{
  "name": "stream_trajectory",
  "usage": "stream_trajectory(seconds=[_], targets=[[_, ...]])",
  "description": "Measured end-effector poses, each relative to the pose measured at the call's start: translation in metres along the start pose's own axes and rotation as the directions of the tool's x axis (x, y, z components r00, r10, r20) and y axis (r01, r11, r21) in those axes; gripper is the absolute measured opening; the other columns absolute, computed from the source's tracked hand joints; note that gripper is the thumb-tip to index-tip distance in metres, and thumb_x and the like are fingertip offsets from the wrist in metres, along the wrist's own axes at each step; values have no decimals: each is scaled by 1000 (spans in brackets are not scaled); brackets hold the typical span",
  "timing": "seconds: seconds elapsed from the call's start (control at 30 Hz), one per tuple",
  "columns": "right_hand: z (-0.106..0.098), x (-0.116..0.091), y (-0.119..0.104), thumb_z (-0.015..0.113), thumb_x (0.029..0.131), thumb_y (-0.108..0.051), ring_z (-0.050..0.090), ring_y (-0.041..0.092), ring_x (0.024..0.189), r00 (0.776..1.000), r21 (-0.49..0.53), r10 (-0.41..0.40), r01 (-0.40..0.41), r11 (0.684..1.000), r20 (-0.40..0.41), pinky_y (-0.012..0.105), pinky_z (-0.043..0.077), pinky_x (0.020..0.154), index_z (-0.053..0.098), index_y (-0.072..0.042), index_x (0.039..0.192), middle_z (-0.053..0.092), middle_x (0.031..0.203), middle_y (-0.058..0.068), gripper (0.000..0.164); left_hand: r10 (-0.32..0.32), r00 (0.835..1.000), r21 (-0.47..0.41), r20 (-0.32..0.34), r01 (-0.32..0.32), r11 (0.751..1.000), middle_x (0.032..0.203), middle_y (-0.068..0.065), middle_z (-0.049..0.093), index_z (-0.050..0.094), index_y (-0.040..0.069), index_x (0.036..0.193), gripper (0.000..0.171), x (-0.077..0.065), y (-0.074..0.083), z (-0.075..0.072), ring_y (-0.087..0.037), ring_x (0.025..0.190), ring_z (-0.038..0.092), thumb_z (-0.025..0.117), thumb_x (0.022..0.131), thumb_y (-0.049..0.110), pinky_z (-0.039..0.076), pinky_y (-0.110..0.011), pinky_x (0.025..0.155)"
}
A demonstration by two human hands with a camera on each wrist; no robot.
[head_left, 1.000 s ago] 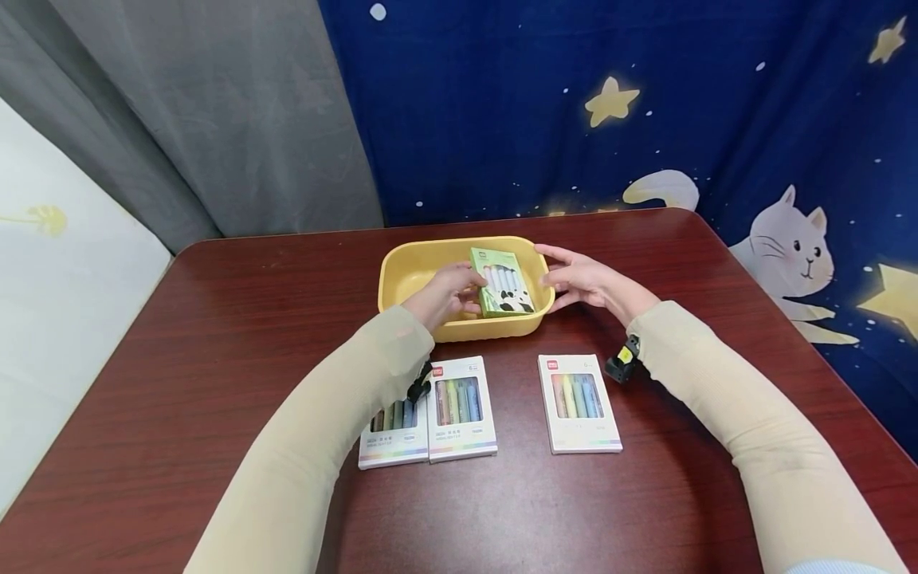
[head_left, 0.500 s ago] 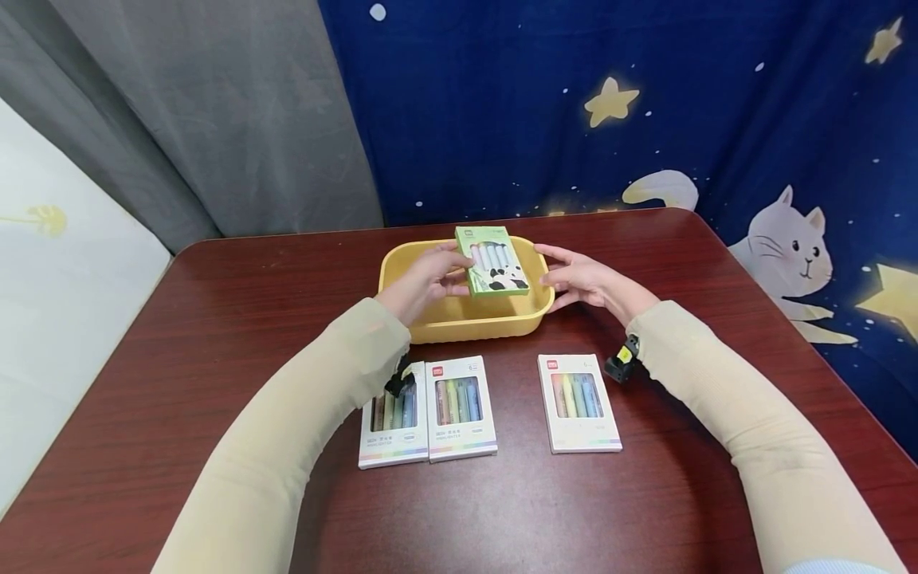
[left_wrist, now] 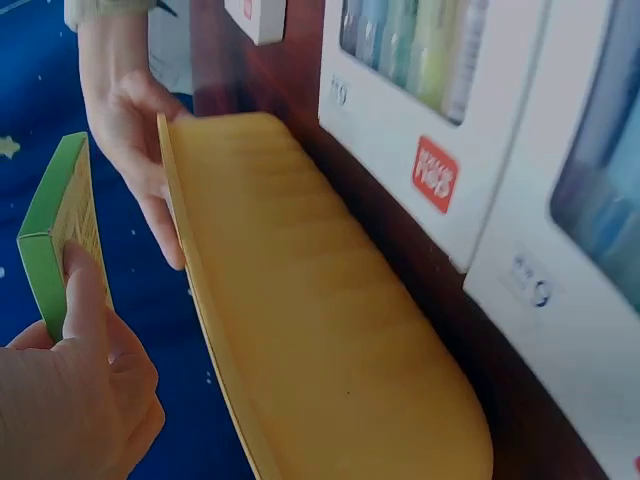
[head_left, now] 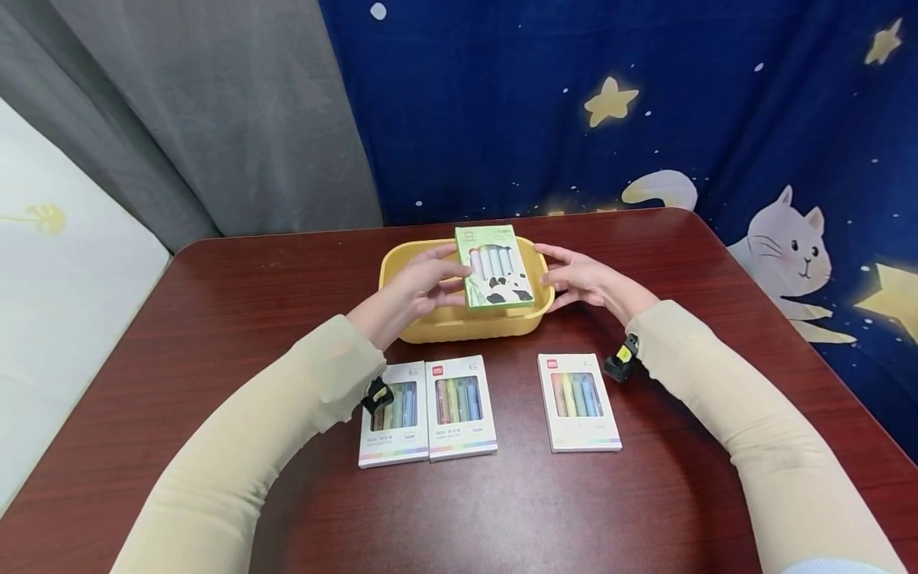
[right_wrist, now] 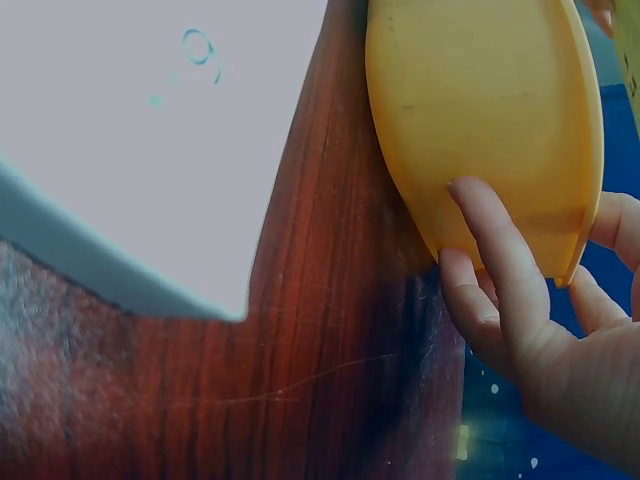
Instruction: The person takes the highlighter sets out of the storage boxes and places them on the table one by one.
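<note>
A green box of pens with a panda print (head_left: 498, 283) is above the yellow plastic basin (head_left: 459, 329) in the head view. My left hand (head_left: 419, 288) pinches its left edge, the thumb on its front. In the left wrist view, the green box (left_wrist: 48, 235) stands clear of the basin's rim, and the left hand (left_wrist: 80, 395) grips it. My right hand (head_left: 582, 279) holds the basin's right end. The right wrist view has the right hand's fingers (right_wrist: 500, 260) against the basin's outer wall, with other digits at the rim.
Two white highlighter boxes (head_left: 461, 444) lie side by side in front of the basin, the left one partly behind my wrist camera. Another white box (head_left: 584, 434) lies to the right. A dark red table (head_left: 272, 319) bears them, with curtains (head_left: 502, 104) behind.
My left hand has lifted the green box from inside the basin to above it, and the left forearm has swung left. The right hand stays on the basin.
</note>
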State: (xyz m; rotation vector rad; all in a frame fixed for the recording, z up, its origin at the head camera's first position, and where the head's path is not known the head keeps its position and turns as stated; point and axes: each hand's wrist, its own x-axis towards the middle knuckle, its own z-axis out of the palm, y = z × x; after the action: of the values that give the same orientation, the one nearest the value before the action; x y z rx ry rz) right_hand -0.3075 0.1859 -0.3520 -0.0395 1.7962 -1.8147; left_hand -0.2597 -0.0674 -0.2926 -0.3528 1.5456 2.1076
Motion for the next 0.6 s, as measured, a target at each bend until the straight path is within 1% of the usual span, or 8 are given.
stream_trajectory(seconds=[0.17, 0.3, 0.4, 0.47, 0.6], targets=[[0, 0, -1, 45, 88, 8, 63, 20, 83, 1000, -7, 8, -8, 1000, -11, 47, 55, 67, 15, -23, 147, 31, 141, 23, 74, -13, 999, 31, 35, 12, 999, 123, -14, 49, 34, 20, 140, 62, -14, -8, -2, -19, 85, 58, 52, 87, -6, 56, -31, 54], [0, 0, 0, 45, 88, 8, 64, 19, 81, 1000, -13, 6, -6, 1000, -8, 46, 55, 67, 14, -23, 147, 32, 140, 22, 73, -14, 997, 54, 76, 10, 998, 122, -16, 51, 33, 19, 140, 62, -22, -16, -4, -16, 79, 62, 52, 87, -6, 55, -36, 65], [0, 0, 0, 44, 89, 8, 64, 19, 80, 1000, -15, 5, -5, 1000, -5, 46, 55, 67, 14, -22, 148, 33, 138, 22, 73, -15, 993, 55, 115, 9, 998, 122, -17, 51, 33, 18, 140, 62, -29, -23, -4, -17, 78, 63, 51, 87, -8, 53, -41, 72], [0, -1, 0, 44, 88, 8, 64, 19, 80, 1000, -14, 8, -8, 1000, -9, 46, 55, 66, 14, -23, 147, 34, 138, 22, 73, -17, 990, 58, 138, 9, 998, 122, -17, 50, 33, 17, 139, 61, -33, -27, -4, -17, 78, 63, 51, 86, -8, 54, -41, 71], [0, -1, -1, 44, 88, 8, 65, 19, 79, 1000, -11, 12, -12, 1000, -9, 44, 56, 65, 14, -24, 147, 34, 139, 21, 74, -9, 982, 83, 190, -7, 997, 127, -19, 48, 31, 15, 140, 62, -42, -35, -4, -18, 79, 63, 49, 86, -9, 56, -39, 64]])
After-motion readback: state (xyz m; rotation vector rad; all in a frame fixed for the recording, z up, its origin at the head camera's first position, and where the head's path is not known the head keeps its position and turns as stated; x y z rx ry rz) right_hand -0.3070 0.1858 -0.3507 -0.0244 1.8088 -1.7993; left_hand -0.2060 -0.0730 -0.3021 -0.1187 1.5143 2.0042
